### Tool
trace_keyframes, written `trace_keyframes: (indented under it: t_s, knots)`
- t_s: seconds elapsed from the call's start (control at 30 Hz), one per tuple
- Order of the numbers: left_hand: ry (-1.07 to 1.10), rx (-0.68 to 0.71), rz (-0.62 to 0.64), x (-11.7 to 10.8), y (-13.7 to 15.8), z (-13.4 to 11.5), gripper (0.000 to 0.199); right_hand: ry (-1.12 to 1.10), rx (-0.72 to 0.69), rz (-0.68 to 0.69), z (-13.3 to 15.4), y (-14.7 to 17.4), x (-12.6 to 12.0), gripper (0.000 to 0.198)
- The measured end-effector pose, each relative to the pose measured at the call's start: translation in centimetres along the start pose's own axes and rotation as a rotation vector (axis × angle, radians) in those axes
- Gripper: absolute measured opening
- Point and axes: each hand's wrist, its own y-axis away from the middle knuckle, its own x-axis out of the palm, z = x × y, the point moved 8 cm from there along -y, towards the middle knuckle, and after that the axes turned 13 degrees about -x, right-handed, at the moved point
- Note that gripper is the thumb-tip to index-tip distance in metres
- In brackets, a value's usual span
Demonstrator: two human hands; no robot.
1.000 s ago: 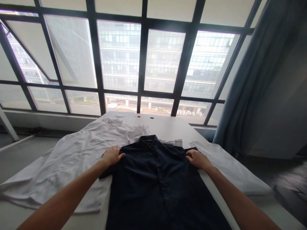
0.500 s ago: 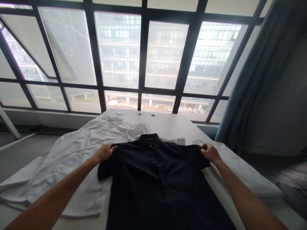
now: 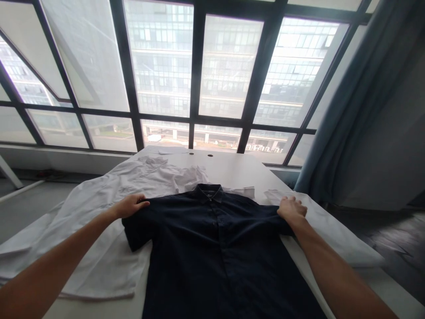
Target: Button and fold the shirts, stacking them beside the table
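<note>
A dark navy short-sleeved shirt (image 3: 215, 252) lies front up, its collar toward the window and its hem running out of the bottom of the view. My left hand (image 3: 131, 206) pinches the top edge of the sleeve on the left, which is drawn outward. On the other side, my right hand (image 3: 292, 208) is at the right sleeve, with thumb and forefinger at the cloth and the other fingers partly fanned out. Soft creases run across the chest between both hands. Under the left sleeve lies white cloth (image 3: 96, 257).
The white table (image 3: 232, 168) reaches to a large dark-framed window (image 3: 226, 66). Crumpled white garments (image 3: 146, 170) cover its left side, and more white cloth (image 3: 338, 235) lies along its right. A blue-grey curtain (image 3: 345, 102) hangs at the right.
My left hand has moved left, pulling the sleeve outward with it. My right hand has turned over at its sleeve, its fingers spreading. The view has tilted slightly down.
</note>
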Motion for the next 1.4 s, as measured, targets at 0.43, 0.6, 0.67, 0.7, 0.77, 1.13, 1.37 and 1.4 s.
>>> trace_keyframes:
  t_s: [0.43, 0.6, 0.67, 0.7, 0.77, 1.13, 1.37, 1.4]
  knots:
    - [-0.226, -0.019, -0.115, 3.1, -5.4, -8.8, 0.035, -0.310, -0.416, 0.216, 19.2, -2.4, 2.2, 0.034]
    - [-0.170, -0.044, -0.066, 6.5, -8.1, -12.2, 0.029, -0.360, -0.383, 0.154, 20.0, -2.9, 2.2, 0.029]
    - [-0.171, -0.051, -0.045, 6.8, -8.8, -12.4, 0.023, -0.392, -0.398, 0.095, 19.9, -2.8, 1.3, 0.026]
    - [-0.172, -0.050, -0.040, 6.6, -9.0, -12.4, 0.021, -0.418, -0.411, 0.047, 19.8, -2.7, 0.6, 0.024]
    - [-0.166, -0.038, -0.049, 5.6, -9.4, -12.5, 0.019, -0.485, -0.433, -0.078, 19.4, -2.7, -1.2, 0.020]
    - [0.093, -0.136, -0.226, 3.5, -9.5, -13.6, 0.042, -0.540, -0.245, -0.176, 20.4, -2.7, -3.1, 0.034]
    - [-0.206, 0.176, -0.306, 8.9, -3.0, -18.5, 0.030, -0.517, -0.500, 0.043, 27.9, 3.8, -0.6, 0.024]
    - [-0.211, 0.183, -0.294, 9.5, -2.5, -18.7, 0.030, -0.507, -0.515, 0.067, 28.7, 4.4, -0.3, 0.026]
